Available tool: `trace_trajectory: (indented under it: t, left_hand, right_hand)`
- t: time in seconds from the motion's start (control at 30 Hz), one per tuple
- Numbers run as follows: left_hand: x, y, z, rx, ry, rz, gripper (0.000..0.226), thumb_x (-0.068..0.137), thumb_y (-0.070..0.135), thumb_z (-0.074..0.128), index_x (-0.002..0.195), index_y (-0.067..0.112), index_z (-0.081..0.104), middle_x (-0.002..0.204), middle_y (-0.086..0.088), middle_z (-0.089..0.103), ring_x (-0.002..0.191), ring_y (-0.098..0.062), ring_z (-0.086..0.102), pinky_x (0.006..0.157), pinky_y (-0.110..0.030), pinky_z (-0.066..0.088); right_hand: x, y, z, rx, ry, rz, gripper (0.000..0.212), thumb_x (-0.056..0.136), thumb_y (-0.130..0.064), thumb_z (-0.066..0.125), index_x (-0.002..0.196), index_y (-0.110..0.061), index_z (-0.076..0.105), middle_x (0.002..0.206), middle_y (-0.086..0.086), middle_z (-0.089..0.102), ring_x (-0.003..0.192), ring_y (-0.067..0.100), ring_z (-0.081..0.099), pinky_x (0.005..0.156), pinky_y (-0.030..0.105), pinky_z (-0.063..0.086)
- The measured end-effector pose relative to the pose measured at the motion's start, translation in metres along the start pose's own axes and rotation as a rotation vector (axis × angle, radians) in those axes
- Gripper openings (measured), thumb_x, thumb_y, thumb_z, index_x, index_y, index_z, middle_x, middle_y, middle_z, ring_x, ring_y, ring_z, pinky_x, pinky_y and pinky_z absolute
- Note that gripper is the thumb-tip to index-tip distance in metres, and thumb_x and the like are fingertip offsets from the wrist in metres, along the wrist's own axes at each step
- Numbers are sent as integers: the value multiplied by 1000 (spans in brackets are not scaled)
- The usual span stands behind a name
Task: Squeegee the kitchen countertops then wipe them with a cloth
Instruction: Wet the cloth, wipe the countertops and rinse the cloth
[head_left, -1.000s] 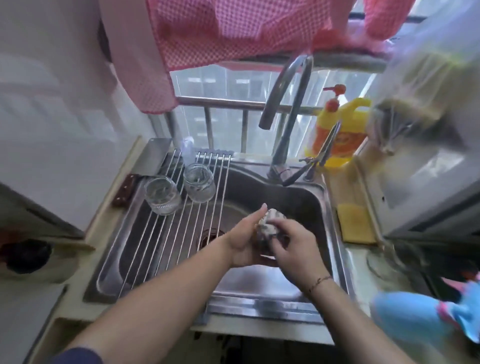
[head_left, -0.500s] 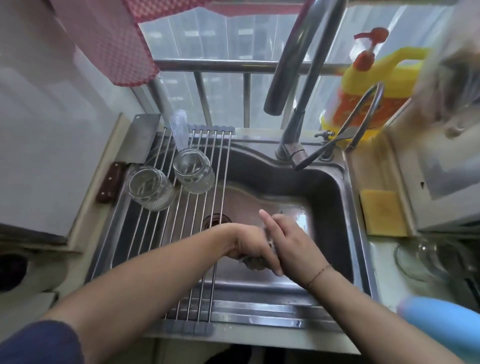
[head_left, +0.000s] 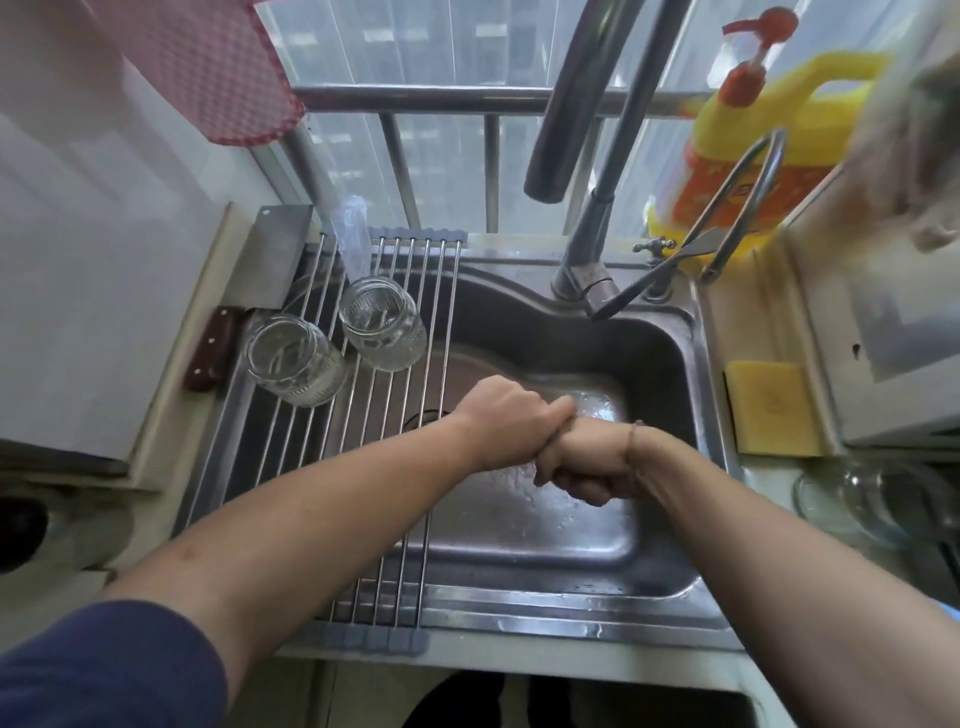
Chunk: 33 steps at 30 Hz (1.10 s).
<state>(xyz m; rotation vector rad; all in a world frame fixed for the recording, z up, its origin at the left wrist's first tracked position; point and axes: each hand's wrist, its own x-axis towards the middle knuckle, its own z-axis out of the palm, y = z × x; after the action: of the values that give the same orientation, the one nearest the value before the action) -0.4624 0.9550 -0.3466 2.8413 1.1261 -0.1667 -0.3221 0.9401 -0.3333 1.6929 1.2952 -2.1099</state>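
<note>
Both hands are being held together over the steel sink (head_left: 670, 353), near the middle of the view. The left hand (head_left: 506, 423) is being kept curled into a fist, pressed against the right hand (head_left: 587, 462), which is likewise being clenched. A cloth is being hidden between them, if one is there at all; what the fingers are gripping cannot be told. Two glass jars (head_left: 332, 348) are being supported on the wire rack (head_left: 405, 587) at about ten o'clock from the hands, with a cleaver (head_left: 275, 254) lying just beyond them. The faucet (head_left: 587, 260) is being seen at twelve o'clock, a yellow soap bottle (head_left: 769, 140) at one o'clock, and a yellow sponge (head_left: 769, 405) at three o'clock on the countertop (head_left: 727, 312).
</note>
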Motion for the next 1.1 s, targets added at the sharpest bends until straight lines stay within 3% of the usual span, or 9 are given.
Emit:
trace_trajectory:
  t: [0.17, 0.27, 0.33, 0.4, 0.47, 0.6, 0.8, 0.93, 1.1]
  left_hand:
    - [-14, -5, 5, -239, 95, 124, 48, 77, 25, 60, 123, 17, 48, 90, -2, 66, 67, -34, 63, 47, -34, 43]
    - [-31, -3, 8, -366, 133, 25, 51, 83, 25, 56, 132, 20, 43, 100, -4, 60, 76, -33, 61, 59, -38, 49]
    - [-38, 1, 9, -588, 147, -112, 43, 87, 27, 57, 128, 18, 46, 104, -3, 63, 86, -30, 62, 72, -39, 50]
    - [-39, 8, 7, -899, 173, -345, 31, 90, 27, 63, 117, 14, 55, 91, -1, 66, 80, -23, 62, 73, -33, 49]
    - [-36, 17, 1, -1302, 120, -614, 18, 93, 27, 61, 102, 12, 60, 68, 2, 56, 57, -19, 51, 52, -28, 41]
    - [-31, 29, -20, -2098, -342, -973, 30, 101, 38, 41, 83, 16, 49, 58, 4, 29, 37, -2, 21, 32, -13, 12]
    - [-29, 44, -26, -1839, -440, -1000, 59, 96, 64, 22, 60, 21, 38, 47, 4, 32, 33, -6, 21, 37, -11, 12]
    - [-21, 43, -23, -1552, -109, -929, 54, 99, 46, 31, 63, 12, 51, 44, -2, 39, 36, -14, 30, 41, -18, 21]
    - [-20, 35, -8, -1180, 281, -754, 59, 99, 34, 34, 47, 12, 49, 44, 2, 48, 48, -19, 46, 56, -30, 40]
  right_hand:
    - [-9, 18, -19, 320, -133, -58, 25, 91, -4, 56, 69, -15, 51, 53, 1, 35, 36, 6, 22, 37, 14, 12]
    - [-9, 32, -11, 463, 39, -203, 12, 87, 1, 63, 88, -11, 58, 58, 1, 49, 40, 11, 38, 39, 20, 27]
    - [-12, 44, 0, 448, 287, -304, 29, 82, 0, 71, 109, -9, 61, 74, 5, 62, 51, 18, 55, 47, 27, 42]
    - [-16, 56, 10, 309, 604, -465, 41, 82, -7, 73, 121, -16, 61, 95, 0, 67, 74, 14, 65, 63, 27, 54]
    - [-19, 65, 19, -32, 805, -702, 42, 87, -23, 70, 127, -21, 58, 119, -10, 62, 103, 4, 61, 85, 20, 52]
    - [-2, 74, 19, -611, 894, -995, 54, 92, -44, 55, 135, -13, 48, 125, -1, 58, 114, 9, 51, 98, 19, 42]
    - [5, 48, 6, -955, 1253, -1109, 61, 98, -59, 28, 85, -9, 62, 77, 7, 64, 69, 28, 56, 57, 37, 39]
    - [5, 32, 29, -651, 1300, -868, 65, 101, -43, 18, 55, -13, 54, 53, 5, 55, 51, 29, 53, 46, 29, 31]
    - [3, 6, 49, -67, 1040, -502, 57, 97, -37, 27, 45, -19, 43, 48, -3, 48, 54, 20, 48, 51, 31, 28]
